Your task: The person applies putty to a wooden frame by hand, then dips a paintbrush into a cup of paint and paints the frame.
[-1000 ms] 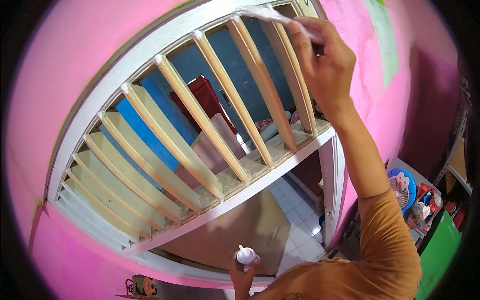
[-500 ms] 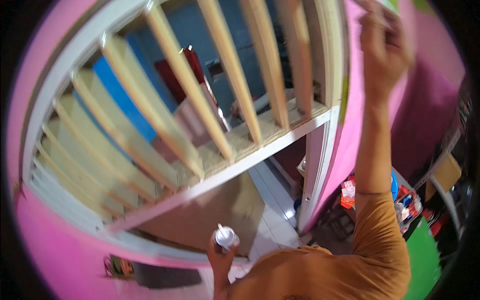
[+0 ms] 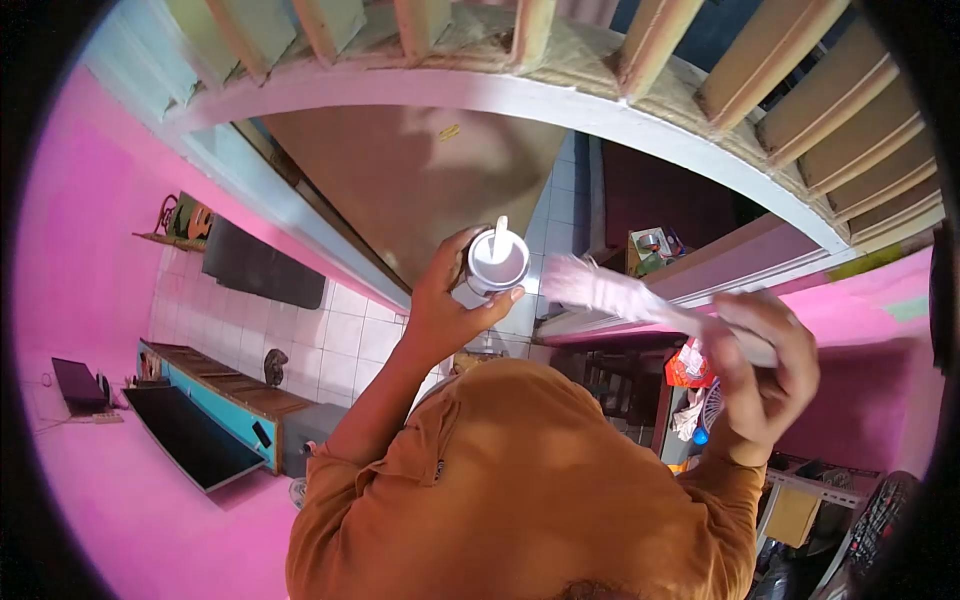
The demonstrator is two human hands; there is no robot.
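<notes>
My left hand (image 3: 440, 305) is wrapped round a small paint can (image 3: 499, 272) in front of my chest. White paint coats the inside of the can, and a whitish stick (image 3: 501, 232) stands up out of it at the far rim. To the right, my right hand (image 3: 768, 372) grips a paintbrush (image 3: 625, 297) by its handle. The brush lies nearly level, its paint-whitened bristles pointing left at the can, a short gap apart from it. The bristles are slightly blurred.
A white-painted frame beam (image 3: 520, 92) with pale wooden slats (image 3: 745, 70) curves overhead. Below it is a brown door panel (image 3: 400, 185). Pink walls (image 3: 85, 260) stand on both sides. A television (image 3: 195, 440) is at lower left, and a metal shelf (image 3: 815, 485) at lower right.
My right hand has come down from high beside the slats to chest height with the brush. The view has tilted down and turned; the can stays in my left hand.
</notes>
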